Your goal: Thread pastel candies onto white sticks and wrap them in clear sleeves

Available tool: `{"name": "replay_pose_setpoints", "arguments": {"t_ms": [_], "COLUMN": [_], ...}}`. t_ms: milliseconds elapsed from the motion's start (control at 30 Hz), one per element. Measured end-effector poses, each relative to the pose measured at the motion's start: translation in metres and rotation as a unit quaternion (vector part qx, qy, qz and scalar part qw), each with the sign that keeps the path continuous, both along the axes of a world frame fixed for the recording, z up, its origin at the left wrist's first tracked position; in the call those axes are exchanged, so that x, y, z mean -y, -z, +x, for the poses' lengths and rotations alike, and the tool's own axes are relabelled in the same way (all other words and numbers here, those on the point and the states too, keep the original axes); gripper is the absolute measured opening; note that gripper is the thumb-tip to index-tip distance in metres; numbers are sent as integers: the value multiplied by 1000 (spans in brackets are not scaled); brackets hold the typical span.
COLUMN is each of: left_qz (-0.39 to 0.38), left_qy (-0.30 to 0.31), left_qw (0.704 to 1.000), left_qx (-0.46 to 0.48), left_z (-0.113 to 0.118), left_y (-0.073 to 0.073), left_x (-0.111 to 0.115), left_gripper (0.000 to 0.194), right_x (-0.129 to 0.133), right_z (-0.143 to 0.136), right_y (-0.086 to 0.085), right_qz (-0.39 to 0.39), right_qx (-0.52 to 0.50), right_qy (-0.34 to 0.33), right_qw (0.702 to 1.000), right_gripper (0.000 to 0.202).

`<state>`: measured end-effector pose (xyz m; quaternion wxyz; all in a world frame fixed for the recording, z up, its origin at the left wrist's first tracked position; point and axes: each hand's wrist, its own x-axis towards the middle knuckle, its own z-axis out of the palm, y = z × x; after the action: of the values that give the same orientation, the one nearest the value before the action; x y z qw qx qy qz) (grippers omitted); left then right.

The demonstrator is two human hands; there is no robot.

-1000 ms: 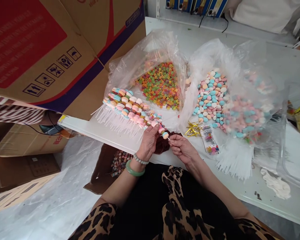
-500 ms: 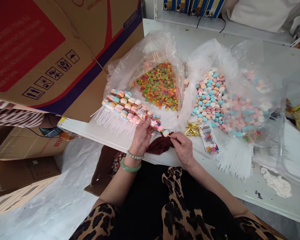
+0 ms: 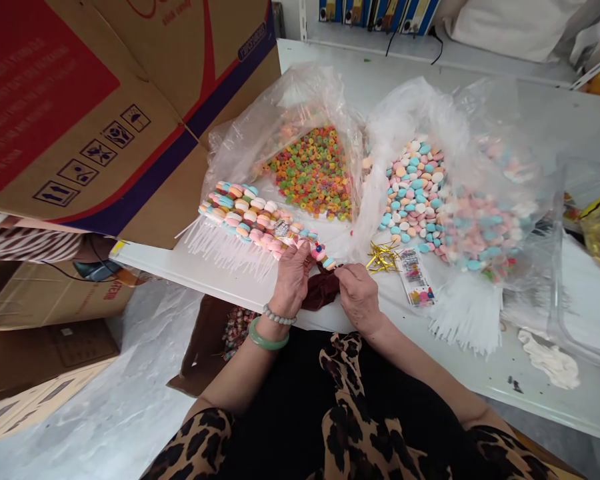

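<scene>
My left hand [image 3: 291, 283] is closed around a candy skewer [image 3: 326, 257] strung with pastel discs and coloured rings. Most of that skewer is hidden behind the fingers. At its near end, my right hand [image 3: 359, 297] pinches close to the last blue disc, around the tip of the stick. Under both hands lies a dark brown cloth [image 3: 321, 291]. Rows of finished candy skewers [image 3: 243, 213] lie to the left, their white sticks toward the table edge. Right of my right hand are gold twist ties [image 3: 383, 257] and a printed label strip [image 3: 417, 277].
Behind the hands, clear bags hold ring gummies [image 3: 316, 175] and pastel candy discs [image 3: 416, 183]. White sticks [image 3: 467, 317] and a crumpled white cloth [image 3: 549, 360] lie rightward. A big carton [image 3: 180, 180] stands at the left; an open box [image 3: 193, 360] sits below the table edge.
My left hand has moved slightly right, and the right hand has come closer to it, its fingers now at the skewer's end. The camera view has shifted a little.
</scene>
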<state>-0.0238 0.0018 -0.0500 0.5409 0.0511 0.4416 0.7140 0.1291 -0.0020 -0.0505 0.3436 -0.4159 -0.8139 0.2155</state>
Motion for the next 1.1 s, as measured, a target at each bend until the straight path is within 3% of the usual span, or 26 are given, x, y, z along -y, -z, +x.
{"name": "replay_pose_setpoints", "arguments": {"t_ms": [67, 167, 233, 333, 400, 467, 533, 667, 867, 1000, 1100], "left_qz": [-20, -35, -14, 23, 27, 6, -20, -18, -27, -40, -37], "left_qy": [33, 79, 73, 52, 66, 91, 107, 111, 100, 92, 95], "left_qw": [999, 996, 997, 998, 997, 996, 994, 994, 995, 994, 994], "left_qx": [18, 20, -4, -25, -22, -11, 6, 17, -12, -44, -43], "left_z": [-5, -15, -19, -16, -8, 2, 11, 14, -7, -2, 8], "left_y": [-3, -9, -13, -13, -10, -8, -6, -5, -2, -3, -4], "left_x": [-1, -1, 0, 0, 1, 3, 5, 7, 3, 5, 7], "left_gripper": [24, 26, 30, 37, 37, 36, 37, 34, 33, 34, 34], "right_x": [-1, -6, -8, -8, -5, -3, -2, -4, -8, -6, -3], "right_z": [0, 3, 5, 3, -1, -5, -8, -6, 3, 6, 6], "right_y": [0, 1, 2, -2, -5, -7, -6, 3, 10, 9, 8], "right_qz": [-57, -230, -368, -530, -596, -615, -577, -432, -391, -257, -155], "right_qx": [-37, -112, -155, -220, -264, -294, -302, -242, -160, -43, 15], "right_qy": [-3, 26, 24, -2, -8, 0, 28, 75, 48, 55, 44], "right_qw": [998, 966, 917, 819, 759, 731, 758, 866, 905, 964, 987], "right_gripper": [26, 14, 11, 18, 22, 23, 19, 10, 11, 13, 19]}}
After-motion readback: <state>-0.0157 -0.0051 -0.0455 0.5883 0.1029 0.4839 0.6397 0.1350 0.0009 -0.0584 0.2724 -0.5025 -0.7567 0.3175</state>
